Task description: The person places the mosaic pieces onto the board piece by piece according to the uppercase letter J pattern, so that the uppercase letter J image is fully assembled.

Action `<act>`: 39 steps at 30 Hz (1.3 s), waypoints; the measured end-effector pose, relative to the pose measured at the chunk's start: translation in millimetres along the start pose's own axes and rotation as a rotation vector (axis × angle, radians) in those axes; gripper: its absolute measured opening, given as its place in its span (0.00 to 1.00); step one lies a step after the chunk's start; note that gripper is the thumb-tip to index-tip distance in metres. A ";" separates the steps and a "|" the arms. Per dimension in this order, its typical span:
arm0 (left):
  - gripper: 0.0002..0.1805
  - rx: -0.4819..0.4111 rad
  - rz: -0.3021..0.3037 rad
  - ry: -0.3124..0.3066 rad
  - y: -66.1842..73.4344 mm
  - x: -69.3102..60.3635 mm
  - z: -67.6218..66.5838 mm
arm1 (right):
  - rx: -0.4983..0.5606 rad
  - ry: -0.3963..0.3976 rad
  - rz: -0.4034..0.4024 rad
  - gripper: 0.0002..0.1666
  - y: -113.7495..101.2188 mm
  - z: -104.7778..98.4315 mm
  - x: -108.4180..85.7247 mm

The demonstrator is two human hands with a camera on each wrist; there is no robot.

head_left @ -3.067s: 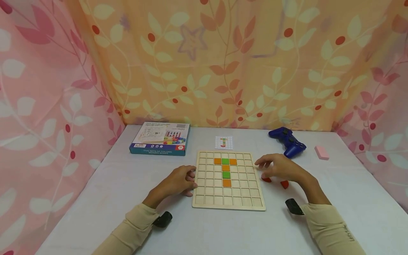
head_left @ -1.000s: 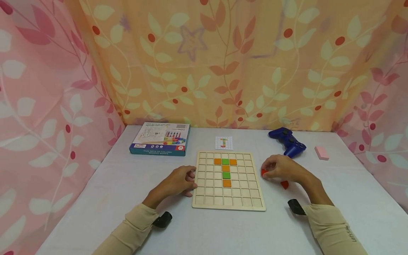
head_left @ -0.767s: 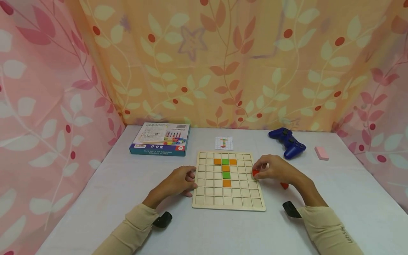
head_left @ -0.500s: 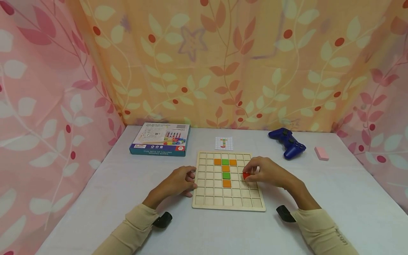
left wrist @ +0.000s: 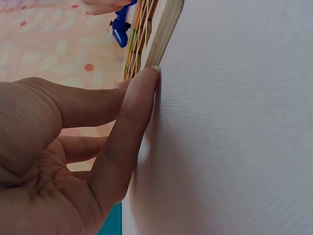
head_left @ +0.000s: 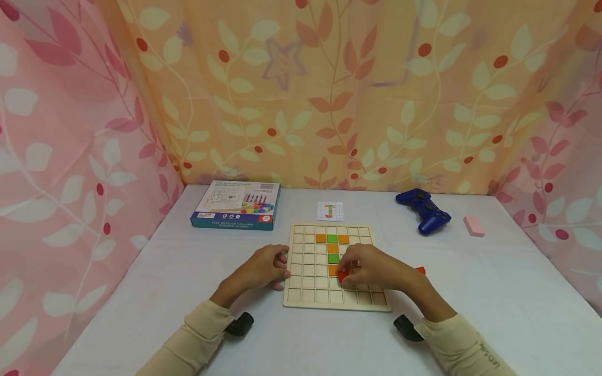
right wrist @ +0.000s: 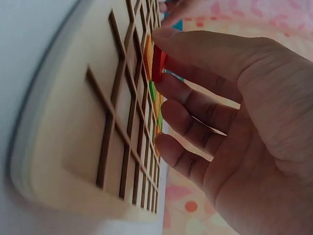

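A square wooden grid board [head_left: 308, 296] lies mid-table with orange and green square tiles [head_left: 333, 258] set in a T shape. My left hand [head_left: 258, 267] rests against its left edge; in the left wrist view, fairly straight fingers [left wrist: 139, 93] touch the board's side. Over the board, my right hand [head_left: 371, 267] pinches a red tile [head_left: 343, 277] between thumb and index finger, right beside the lowest orange tile. The right wrist view shows this red tile [right wrist: 157, 63] tilted close to the grid, the other fingers loosely bent. Another red tile [head_left: 420, 270] lies on the table, partly hidden behind the right arm.
Behind the board lies a small pattern card [head_left: 331, 211] with a coloured figure. A flat toy box [head_left: 237, 204] sits back left. On the right are a blue game controller [head_left: 425, 211] and a pink block [head_left: 474, 226]. Patterned curtains [head_left: 301, 104] surround the table.
My right hand has taken a red tile from the table right of the board and carried it left, over the board to the lowest orange tile. The left hand stays put.
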State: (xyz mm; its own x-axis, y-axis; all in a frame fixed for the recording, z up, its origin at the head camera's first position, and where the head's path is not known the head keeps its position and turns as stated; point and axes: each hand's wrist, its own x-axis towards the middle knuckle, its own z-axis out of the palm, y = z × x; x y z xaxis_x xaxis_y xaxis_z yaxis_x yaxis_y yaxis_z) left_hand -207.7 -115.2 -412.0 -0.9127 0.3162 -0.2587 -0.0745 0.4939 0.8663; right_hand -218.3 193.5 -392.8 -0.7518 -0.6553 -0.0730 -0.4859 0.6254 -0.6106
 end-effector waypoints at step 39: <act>0.37 0.008 0.003 -0.002 -3.2 2.4 -0.7 | -0.059 0.065 -0.034 0.12 -8.8 6.1 -0.8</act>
State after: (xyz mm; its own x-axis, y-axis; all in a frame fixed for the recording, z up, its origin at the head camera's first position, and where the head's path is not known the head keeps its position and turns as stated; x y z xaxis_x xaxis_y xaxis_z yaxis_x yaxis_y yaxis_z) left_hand -209.9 -116.6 -415.2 -0.9122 0.3196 -0.2566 -0.0681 0.4994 0.8637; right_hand -210.7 185.9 -392.1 -0.7609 -0.6488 -0.0010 -0.5353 0.6286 -0.5641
